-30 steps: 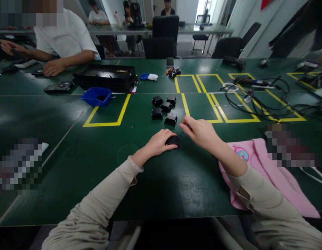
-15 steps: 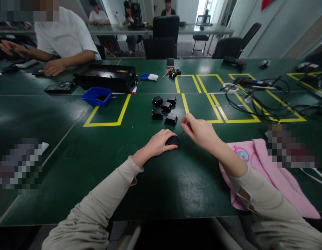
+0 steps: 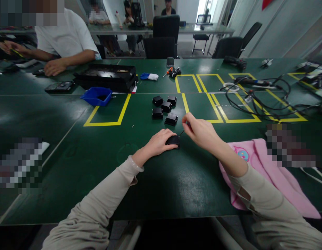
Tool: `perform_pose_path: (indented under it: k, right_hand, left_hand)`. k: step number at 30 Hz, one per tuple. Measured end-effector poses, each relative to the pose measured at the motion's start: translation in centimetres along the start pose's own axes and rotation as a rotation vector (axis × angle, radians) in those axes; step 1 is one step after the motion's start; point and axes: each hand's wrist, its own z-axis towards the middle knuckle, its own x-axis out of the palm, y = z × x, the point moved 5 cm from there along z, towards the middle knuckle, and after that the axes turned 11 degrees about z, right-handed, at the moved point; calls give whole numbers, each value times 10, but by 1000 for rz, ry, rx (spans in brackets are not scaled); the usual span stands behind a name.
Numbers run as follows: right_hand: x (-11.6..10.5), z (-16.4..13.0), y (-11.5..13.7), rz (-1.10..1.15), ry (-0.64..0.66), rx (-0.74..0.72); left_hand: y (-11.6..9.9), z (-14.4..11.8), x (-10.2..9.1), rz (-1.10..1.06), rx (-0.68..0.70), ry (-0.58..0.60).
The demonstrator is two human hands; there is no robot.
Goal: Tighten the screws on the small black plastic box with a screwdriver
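Note:
My left hand [image 3: 157, 142] lies over a small black box [image 3: 173, 140] on the green table [image 3: 72, 146] and holds it down. My right hand [image 3: 199, 132] is closed around a thin screwdriver [image 3: 181, 132]; its dark tip slants down onto the box's right corner. Just beyond the hands lie several more black boxes [image 3: 164, 109] in a loose cluster.
A pink cloth [image 3: 259, 163] lies under my right forearm. A blue bin [image 3: 97, 96] and a black tray [image 3: 106, 77] stand at the back left, near another person's hands [image 3: 52, 66]. Tangled cables [image 3: 257, 97] cover the yellow-taped squares at the right. Chairs stand behind the table.
My right hand has risen slightly and shifted a little left over the box. My left hand has stayed in place.

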Motion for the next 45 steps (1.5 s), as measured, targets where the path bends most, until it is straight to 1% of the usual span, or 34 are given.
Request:
perform_pose_path:
  k: [6,11,16,21,28,32,38,42,45]
  right_hand:
    - [1,0,-1,-50,10,5]
    - [0,-1,0,12,-19,-14]
    - [1,0,-2,-28,-22,-1]
    - [1,0,-1,-1,-33,-11]
    - [0,0,0,-46,2,6]
    - [-2,-1,2,5,-9,-9]
    - [0,0,0,-38,1,2]
    - [-1,0,0,18,-7,0]
    - [-1,0,0,15,-6,1]
  left_hand:
    - [1,0,1,2,1,-15]
    - [1,0,1,1,2,-11]
    - [1,0,2,4,3,-11]
    - [0,0,0,-8,-3,-3]
    - [0,0,0,-18,-8,-8]
    - [1,0,0,-23,-11,-2]
    - [1,0,1,-14,-9,-9]
    - [1,0,1,-16,-9,-3]
    - [0,0,1,-14,-7,-11]
